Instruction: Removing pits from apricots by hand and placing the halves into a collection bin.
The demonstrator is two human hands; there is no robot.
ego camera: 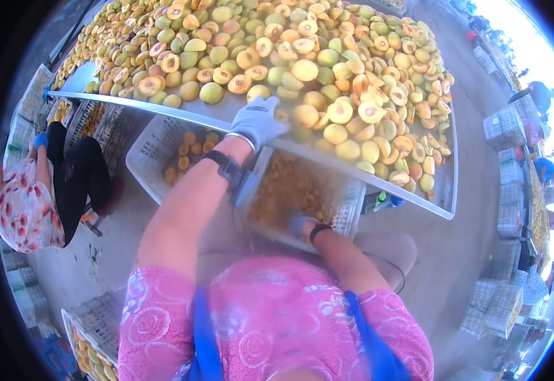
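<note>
Heaped on a metal-edged table (163, 110) are halved and whole yellow-green fruits, probably peaches or apricots (304, 70). My left hand (259, 121), in a light grey work glove, reaches over the table's near edge and touches the fruit at the front of the heap; whether its fingers hold one is not plain. Below the edge, my right hand (303, 225), also gloved, is low at the near side of a white plastic crate (348, 209) with small brown-orange pieces in it. Blur over that hand hides its fingers.
Another white crate (143, 152) with fruit halves stands under the table, left of centre. A crate of fruit (91, 328) is at the lower left. A seated co-worker (29, 205) is on the left. Stacked crates (505, 128) and several people line the right side.
</note>
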